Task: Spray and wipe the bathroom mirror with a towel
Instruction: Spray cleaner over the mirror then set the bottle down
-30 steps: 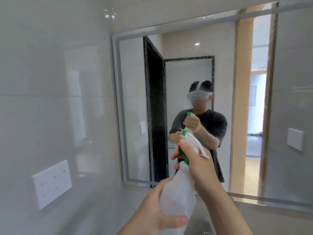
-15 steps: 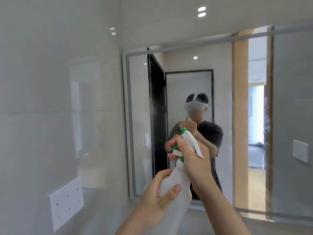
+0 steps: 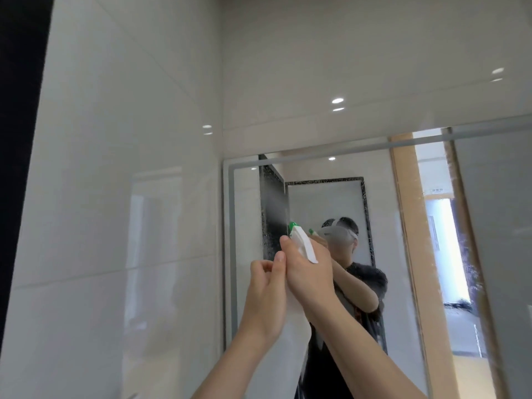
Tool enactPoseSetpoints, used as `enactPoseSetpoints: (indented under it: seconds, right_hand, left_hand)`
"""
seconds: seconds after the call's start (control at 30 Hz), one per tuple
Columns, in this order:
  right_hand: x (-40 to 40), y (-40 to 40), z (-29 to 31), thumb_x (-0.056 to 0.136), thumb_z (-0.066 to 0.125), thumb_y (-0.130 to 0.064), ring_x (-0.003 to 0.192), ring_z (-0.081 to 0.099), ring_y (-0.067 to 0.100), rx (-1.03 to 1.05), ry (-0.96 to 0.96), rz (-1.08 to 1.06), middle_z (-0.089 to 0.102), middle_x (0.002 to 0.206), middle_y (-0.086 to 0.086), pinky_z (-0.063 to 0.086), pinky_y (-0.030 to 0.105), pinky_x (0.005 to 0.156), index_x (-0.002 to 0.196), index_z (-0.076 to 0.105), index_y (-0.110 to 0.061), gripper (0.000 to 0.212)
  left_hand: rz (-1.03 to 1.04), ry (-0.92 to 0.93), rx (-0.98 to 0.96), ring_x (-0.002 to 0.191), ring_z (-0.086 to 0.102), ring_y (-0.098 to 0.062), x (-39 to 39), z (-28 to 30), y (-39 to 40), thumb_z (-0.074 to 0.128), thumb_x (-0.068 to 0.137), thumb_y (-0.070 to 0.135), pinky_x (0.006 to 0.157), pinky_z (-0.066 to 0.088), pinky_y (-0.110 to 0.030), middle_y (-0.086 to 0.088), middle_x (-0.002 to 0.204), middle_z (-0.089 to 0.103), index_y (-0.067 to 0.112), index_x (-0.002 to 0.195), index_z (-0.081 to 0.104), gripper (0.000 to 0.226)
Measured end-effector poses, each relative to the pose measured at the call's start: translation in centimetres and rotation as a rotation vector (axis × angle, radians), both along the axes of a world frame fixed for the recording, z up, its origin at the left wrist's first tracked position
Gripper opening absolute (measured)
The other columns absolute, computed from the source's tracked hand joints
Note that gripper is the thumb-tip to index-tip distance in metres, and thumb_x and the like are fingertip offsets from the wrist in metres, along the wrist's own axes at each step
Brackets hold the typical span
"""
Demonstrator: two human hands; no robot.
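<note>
Tiled bathroom; both hands, left hand and right hand, grip spray bottle misting mirror.

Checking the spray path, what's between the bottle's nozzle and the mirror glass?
In the head view, only a faint mist plume lies between the green nozzle and the mirror; nothing solid.
</note>
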State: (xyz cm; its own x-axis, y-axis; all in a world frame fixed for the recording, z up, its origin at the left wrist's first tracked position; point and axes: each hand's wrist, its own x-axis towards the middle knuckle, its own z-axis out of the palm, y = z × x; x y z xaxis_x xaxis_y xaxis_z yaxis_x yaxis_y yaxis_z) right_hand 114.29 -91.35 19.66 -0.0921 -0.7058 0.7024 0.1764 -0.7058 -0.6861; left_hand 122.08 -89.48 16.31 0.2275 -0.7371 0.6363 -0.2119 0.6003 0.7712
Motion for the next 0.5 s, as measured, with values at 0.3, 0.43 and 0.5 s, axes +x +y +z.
enactPoseSetpoints:
  seconds: [0.3,0.43,0.5]
  right_hand:
    - [-1.0,-0.9,0.5,0.096,0.064,-0.022,0.062,0.06,0.01,-0.003,0.034,-0.012,0.072,0.07,0.002,0.047,0.027,0.064,0.075,0.069,-0.007,0.026]
    - [-1.6,-1.4,1.5,0.092,0.064,-0.031,0.068,0.058,0.018,0.035,-0.001,0.019,0.076,0.084,0.015,0.046,0.039,0.07,0.069,0.073,-0.009,0.033]
    - [-1.8,-1.4,2.4,0.091,0.064,-0.03,0.07,0.06,0.021,0.055,-0.014,0.043,0.077,0.081,0.015,0.046,0.04,0.072,0.064,0.072,-0.013,0.034]
  left_hand:
    - [-0.234,-0.016,-0.013,0.101,0.065,-0.019,1.7,-0.5,-0.6,0.041,0.097,0.058,0.076,0.05,-0.011,-0.01,0.109,0.066,0.034,0.127,0.053,0.04]
    - [-0.271,-0.05,0.031,0.096,0.056,0.028,2.3,-3.1,-0.3,0.05,0.082,0.059,0.076,0.042,0.003,0.024,0.117,0.061,0.032,0.127,0.051,0.052]
    - [-0.254,-0.071,0.049,0.107,0.063,0.013,2.5,-4.2,-0.9,0.056,0.08,0.075,0.088,0.048,-0.011,0.014,0.117,0.07,0.031,0.122,0.061,0.061]
